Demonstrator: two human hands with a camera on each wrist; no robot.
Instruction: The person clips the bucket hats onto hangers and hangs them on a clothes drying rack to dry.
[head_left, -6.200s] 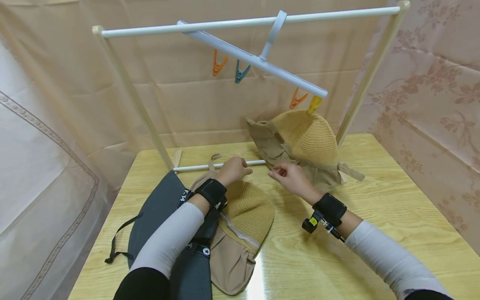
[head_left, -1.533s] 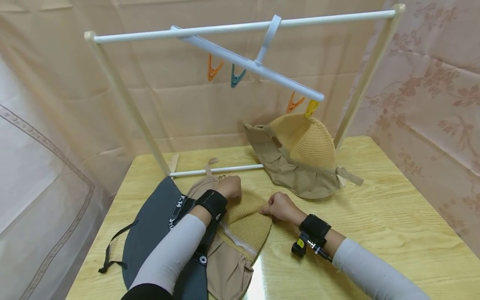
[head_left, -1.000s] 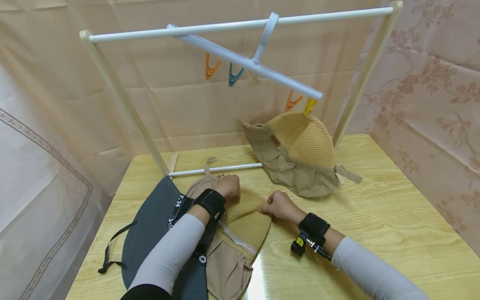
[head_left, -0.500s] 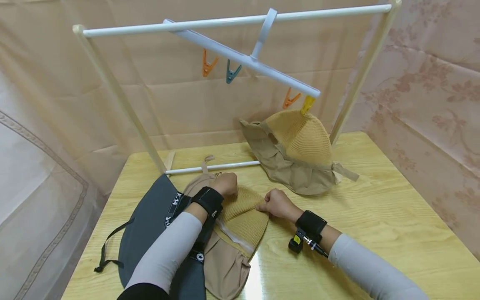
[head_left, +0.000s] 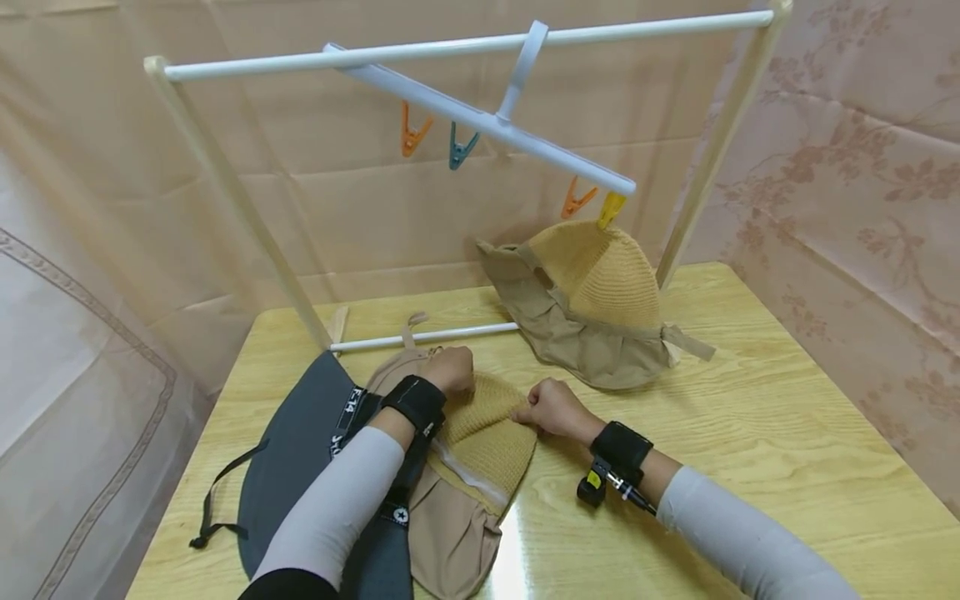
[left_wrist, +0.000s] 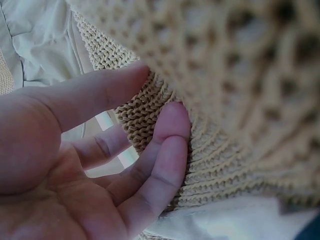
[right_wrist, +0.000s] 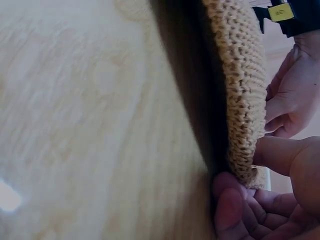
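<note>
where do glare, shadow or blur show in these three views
Head view: mostly sharp, with white glare on the tabletop beside the lying hat; left wrist view: nearby knit at upper right badly blurred, crisper beside the left hand; right wrist view: tabletop soft and washed out, a glare spot at lower left, dark shadow along the knit's edge.

Head pic evenly lit; glare's seen on tabletop at 6 o'clock; in L-wrist pic, knit hat is blurred toward 2 o'clock.
</note>
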